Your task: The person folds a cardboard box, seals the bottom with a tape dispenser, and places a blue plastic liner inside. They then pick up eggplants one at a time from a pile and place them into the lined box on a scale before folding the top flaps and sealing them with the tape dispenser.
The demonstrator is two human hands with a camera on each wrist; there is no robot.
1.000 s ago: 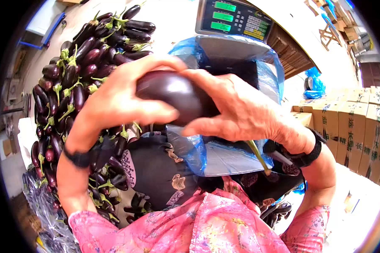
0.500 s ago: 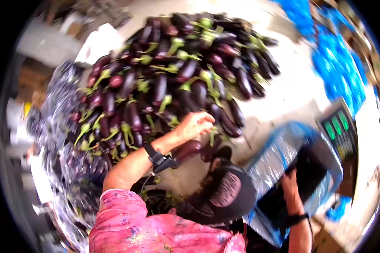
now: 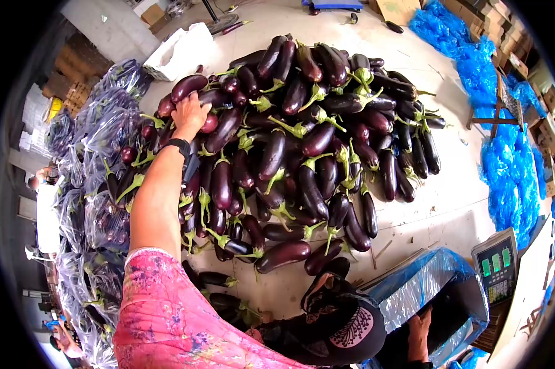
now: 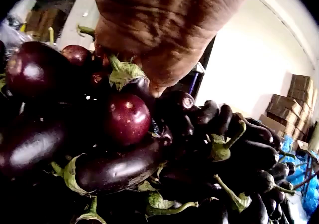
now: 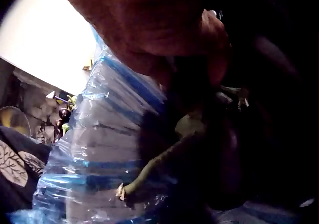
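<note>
In the head view my left hand [image 3: 191,115] reaches over the upper left of a large eggplant pile, its fingers spread against a dark eggplant [image 3: 189,88]. In the left wrist view the palm [image 4: 167,32] hangs above several eggplants, near a round reddish one [image 4: 127,119]; the fingertips are hidden. My right hand [image 3: 419,329] is inside a box lined with blue plastic [image 3: 413,289]. In the right wrist view this hand [image 5: 164,34] points down into shadow, above a green stem [image 5: 149,171]; the dark interior hides whether it grips anything.
Bagged eggplants [image 3: 96,160] line the left side, with a white foam box [image 3: 179,52] behind them. A scale display [image 3: 496,263] stands beside the lined box. Blue plastic [image 3: 508,178] lies at the right. A patterned dark cloth [image 3: 345,329] is near the lined box.
The large eggplant between both hands a second ago is no longer in them. My left hand has moved farther out over the pile; my right hand remains inside the lined box since half a second ago.
</note>
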